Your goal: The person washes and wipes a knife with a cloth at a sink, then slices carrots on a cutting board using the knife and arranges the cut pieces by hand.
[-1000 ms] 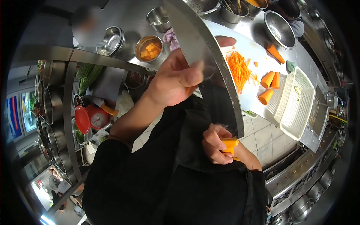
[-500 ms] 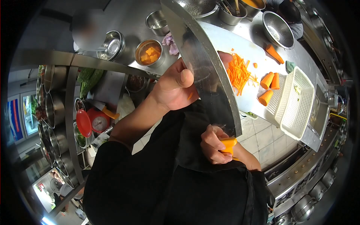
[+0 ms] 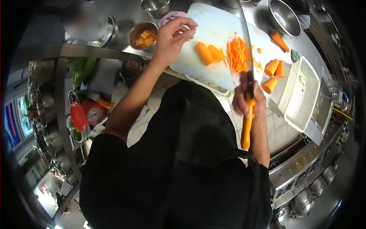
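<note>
My right hand (image 3: 249,97) is wrapped around the yellow handle of a large kitchen knife (image 3: 247,129). The blade stands edge-on, pointing away from me above the right part of the white cutting board (image 3: 183,63). Beside the blade lies a heap of carrot strips (image 3: 238,55). My left hand (image 3: 173,40) hovers over the board's left edge, fingers loosely curved and apart, nothing in them. A cut carrot chunk (image 3: 204,53) and carrot slices (image 3: 216,53) rest on the board between my hands.
Carrot pieces (image 3: 271,68) lie right of the strips, near a white perforated basket (image 3: 301,95). A longer carrot (image 3: 280,41) is behind them. A metal pot (image 3: 143,35) with orange pieces in liquid stands left. A steel colander (image 3: 284,18) sits at the back right.
My left hand has come off the knife blade and moved left. My right hand has moved forward, swinging the knife from broadside across my view to edge-on, uncovering the carrot chunk and slices.
</note>
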Motion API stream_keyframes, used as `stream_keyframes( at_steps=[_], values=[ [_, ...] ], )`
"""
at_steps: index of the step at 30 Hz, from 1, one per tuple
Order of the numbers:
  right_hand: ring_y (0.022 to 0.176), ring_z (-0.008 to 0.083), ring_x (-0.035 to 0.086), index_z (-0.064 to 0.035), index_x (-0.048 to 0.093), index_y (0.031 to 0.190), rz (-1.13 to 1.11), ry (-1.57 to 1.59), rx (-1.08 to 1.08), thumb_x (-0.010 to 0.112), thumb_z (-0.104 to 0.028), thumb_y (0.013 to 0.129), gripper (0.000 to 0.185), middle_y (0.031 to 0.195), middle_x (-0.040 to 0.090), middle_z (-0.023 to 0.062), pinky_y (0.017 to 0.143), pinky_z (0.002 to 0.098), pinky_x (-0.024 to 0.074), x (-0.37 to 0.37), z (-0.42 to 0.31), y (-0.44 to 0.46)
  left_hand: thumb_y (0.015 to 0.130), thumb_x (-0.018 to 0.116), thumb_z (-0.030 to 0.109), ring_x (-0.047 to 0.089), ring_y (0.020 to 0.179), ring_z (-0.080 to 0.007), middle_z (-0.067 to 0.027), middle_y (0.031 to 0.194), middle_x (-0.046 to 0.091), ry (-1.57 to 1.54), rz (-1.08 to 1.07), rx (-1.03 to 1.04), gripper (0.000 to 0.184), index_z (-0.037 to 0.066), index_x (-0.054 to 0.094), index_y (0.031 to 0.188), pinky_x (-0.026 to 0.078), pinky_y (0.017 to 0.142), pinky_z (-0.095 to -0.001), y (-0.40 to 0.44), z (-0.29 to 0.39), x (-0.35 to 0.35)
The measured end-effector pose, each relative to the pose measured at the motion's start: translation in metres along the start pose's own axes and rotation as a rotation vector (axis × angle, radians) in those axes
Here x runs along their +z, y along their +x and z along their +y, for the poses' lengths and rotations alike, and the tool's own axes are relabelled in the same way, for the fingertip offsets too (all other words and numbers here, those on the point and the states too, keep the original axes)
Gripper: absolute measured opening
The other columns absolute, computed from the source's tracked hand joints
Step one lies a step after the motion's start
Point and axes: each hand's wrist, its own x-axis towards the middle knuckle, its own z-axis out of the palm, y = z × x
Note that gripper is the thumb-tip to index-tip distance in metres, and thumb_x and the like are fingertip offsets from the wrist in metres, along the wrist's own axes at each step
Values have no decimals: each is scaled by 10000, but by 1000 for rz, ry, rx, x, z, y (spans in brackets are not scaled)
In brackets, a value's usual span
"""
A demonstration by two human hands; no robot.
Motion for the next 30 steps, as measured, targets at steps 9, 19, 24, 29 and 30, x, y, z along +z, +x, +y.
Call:
stream_keyframes(
  at_steps=[9, 19, 24, 29, 30],
  values=[
    [444, 105, 521, 5, 412, 1223, 771, -1325, 260, 513, -37, 874, 366, 636, 601, 83, 417, 226, 422, -45, 16, 1, 793, 636, 41, 599, 831, -243, -42, 1147, 476, 946, -218, 62, 290, 118, 606, 1070, 486, 706, -365, -29, -82, 0],
    [664, 490, 579, 2, 376, 1108, 602, -2045, 569, 493, -22, 815, 317, 671, 575, 320, 641, 575, 450, -7, 49, 6, 801, 642, 94, 534, 1028, -250, -77, 1102, 471, 1008, -247, 83, 283, 100, 613, 1083, 484, 798, -384, -18, -117, 3],
    [653, 491, 576, 3, 369, 1106, 594, -2051, 583, 491, -23, 817, 316, 657, 572, 318, 632, 576, 448, 2, 48, -1, 788, 648, 68, 541, 1012, -241, -58, 1094, 480, 941, -201, 106, 284, 86, 612, 1070, 481, 814, -378, -20, -119, 3],
    [656, 499, 571, 13, 369, 1072, 604, -2062, 655, 497, -27, 819, 286, 663, 573, 320, 635, 575, 449, 9, 49, -3, 767, 660, 51, 542, 1005, -237, -44, 1094, 490, 883, -160, 123, 295, 80, 608, 1056, 478, 817, -368, -22, -122, 3],
    [657, 499, 570, 15, 368, 1057, 608, -2052, 653, 497, -32, 824, 270, 663, 572, 320, 632, 574, 448, 7, 49, -4, 761, 664, 48, 541, 1002, -237, -42, 1096, 492, 869, -153, 141, 299, 79, 606, 1052, 477, 818, -365, -22, -121, 2]
  ],
)
